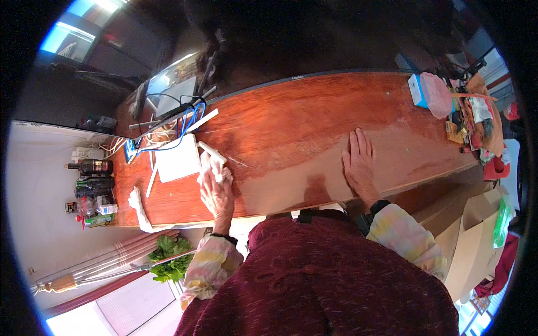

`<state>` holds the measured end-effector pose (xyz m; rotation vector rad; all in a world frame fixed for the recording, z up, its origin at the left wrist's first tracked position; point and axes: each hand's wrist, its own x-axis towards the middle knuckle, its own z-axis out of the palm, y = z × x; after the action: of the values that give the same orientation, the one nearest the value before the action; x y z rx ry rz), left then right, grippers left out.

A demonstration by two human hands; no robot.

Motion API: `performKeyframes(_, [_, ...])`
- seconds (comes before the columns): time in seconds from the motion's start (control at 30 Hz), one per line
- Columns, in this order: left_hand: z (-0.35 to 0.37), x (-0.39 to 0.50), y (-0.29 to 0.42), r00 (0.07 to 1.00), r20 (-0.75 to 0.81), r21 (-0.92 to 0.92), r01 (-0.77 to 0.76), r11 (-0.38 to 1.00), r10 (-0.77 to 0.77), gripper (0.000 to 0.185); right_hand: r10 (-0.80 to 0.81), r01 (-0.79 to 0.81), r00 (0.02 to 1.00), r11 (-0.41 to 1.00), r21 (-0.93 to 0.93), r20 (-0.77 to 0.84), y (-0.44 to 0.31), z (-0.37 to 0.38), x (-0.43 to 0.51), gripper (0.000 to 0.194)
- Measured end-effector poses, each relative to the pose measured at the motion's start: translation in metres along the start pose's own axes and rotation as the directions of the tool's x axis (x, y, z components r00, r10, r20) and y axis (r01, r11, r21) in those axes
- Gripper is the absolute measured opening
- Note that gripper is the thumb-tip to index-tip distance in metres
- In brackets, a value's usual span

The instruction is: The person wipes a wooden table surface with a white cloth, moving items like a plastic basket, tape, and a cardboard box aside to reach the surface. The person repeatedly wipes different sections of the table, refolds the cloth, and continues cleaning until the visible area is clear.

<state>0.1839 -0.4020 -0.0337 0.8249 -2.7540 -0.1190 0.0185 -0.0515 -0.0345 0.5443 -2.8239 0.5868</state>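
My left hand (pixel 217 199) presses a crumpled white cloth (pixel 216 167) onto the reddish-brown wooden cabinet top (pixel 294 109). The cloth is bunched under and ahead of the fingertips, against an antenna of a white router (pixel 178 161). My right hand (pixel 360 164) lies flat on the wood near the front edge, palm down, holding nothing. Around it the surface is paler and duller than the glossy red area behind. Blue and white cables (pixel 185 126) tangle at the router's back.
A large Haier television (pixel 319 38) stands along the back. Bottles (pixel 94 185) line the left end; a white strip (pixel 141 212) hangs over the front edge. Right, a pink bag (pixel 436 94) sits by a blue-and-white box (pixel 417 90) and clutter. A cardboard box (pixel 475 252) stands below.
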Motion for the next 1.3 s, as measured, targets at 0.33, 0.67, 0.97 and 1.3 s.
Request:
performKeyframes(0.33, [0.001, -0.013, 0.112, 0.913, 0.105, -0.42, -0.32, 0.85, 0.395, 0.052, 0.007, -0.007, 1.0, 1.0, -0.016, -0.02, 0.005, 0.01, -0.002, 0.047])
performKeyframes(0.67, [-0.011, -0.036, 0.124, 0.694, 0.087, -0.448, -0.613, 0.65, 0.715, 0.057, -0.066, 0.065, 0.997, 0.998, -0.027, -0.028, 0.011, 0.011, -0.002, 0.045])
performKeyframes(0.97, [-0.025, -0.046, -0.075, 0.975, -0.06, -0.045, 0.209, 0.977, -0.212, 0.047, -0.038, 0.035, 0.999, 0.992, -0.119, -0.018, 0.011, 0.012, -0.003, 0.044])
performKeyframes(1.3, [0.026, 0.01, 0.043, 0.938, -0.092, -0.127, -0.345, 0.93, 0.335, 0.049, -0.024, 0.024, 1.0, 0.995, -0.097, 0.004, 0.008, 0.01, -0.002, 0.044])
